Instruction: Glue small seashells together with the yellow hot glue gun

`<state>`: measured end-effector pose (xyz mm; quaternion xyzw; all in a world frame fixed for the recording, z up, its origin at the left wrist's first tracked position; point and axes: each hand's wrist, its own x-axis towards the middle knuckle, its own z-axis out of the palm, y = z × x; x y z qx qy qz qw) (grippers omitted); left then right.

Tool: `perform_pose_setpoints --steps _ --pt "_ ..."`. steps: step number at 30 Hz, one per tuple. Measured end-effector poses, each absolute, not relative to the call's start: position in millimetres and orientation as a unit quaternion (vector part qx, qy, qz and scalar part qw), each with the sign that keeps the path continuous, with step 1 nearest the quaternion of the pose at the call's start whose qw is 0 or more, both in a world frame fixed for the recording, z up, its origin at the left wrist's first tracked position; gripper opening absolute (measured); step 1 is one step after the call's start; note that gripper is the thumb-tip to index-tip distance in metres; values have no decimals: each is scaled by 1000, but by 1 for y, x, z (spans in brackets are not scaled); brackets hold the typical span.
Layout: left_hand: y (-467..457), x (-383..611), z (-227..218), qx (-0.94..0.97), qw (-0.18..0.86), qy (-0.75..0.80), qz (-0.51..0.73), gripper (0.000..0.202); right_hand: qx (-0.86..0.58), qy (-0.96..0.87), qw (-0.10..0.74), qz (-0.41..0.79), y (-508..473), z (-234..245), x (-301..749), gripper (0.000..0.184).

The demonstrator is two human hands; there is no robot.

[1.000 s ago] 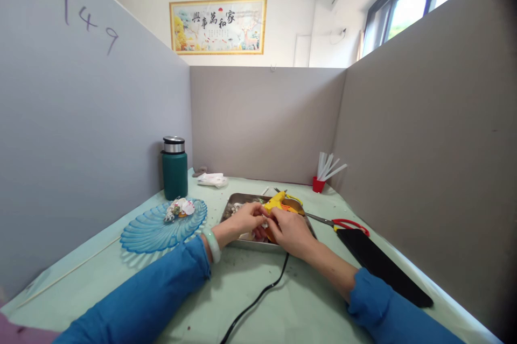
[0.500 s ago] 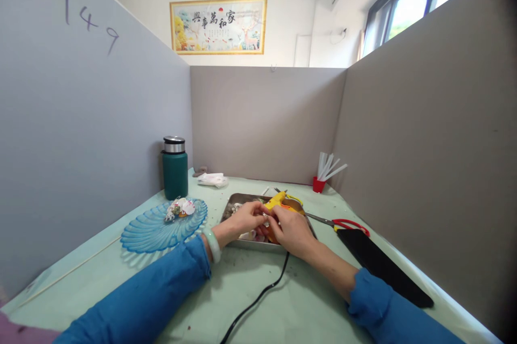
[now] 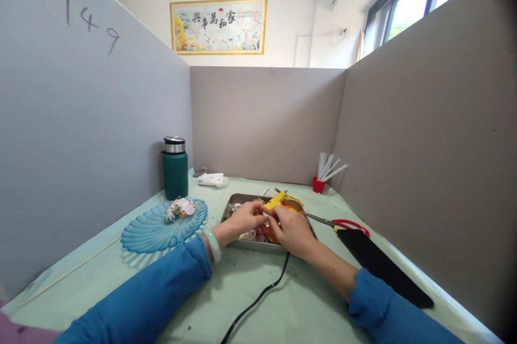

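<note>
Above a metal tray, my left hand and my right hand meet with their fingertips pinched together. Between them is a small whitish piece, mostly hidden by the fingers, so its kind does not show. Shells lie in the tray under my hands. A yellow glue gun rests in the tray just beyond my right hand, partly covered by it. A black cord runs from the tray toward me.
Left of the tray, a blue scalloped glass plate bears a cluster of shells. Behind it stands a green bottle. To the right lie red-handled scissors and a black flat object. A red cup holds white sticks.
</note>
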<state>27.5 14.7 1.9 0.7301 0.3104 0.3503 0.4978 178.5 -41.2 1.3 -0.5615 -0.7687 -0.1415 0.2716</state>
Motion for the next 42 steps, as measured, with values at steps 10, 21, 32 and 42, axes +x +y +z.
perform_pose_setpoints --steps 10,21,32,42 --pt "14 28 3 726 499 316 352 14 -557 -769 274 -152 -39 -1 179 24" --pt "11 27 6 720 511 312 351 15 -566 -762 274 -158 -39 -2 179 26" --pt "15 27 2 729 502 305 351 16 -560 -767 272 -156 -39 -1 179 25" --pt "13 27 4 724 504 307 357 16 -552 -772 279 -144 -38 -2 179 25"
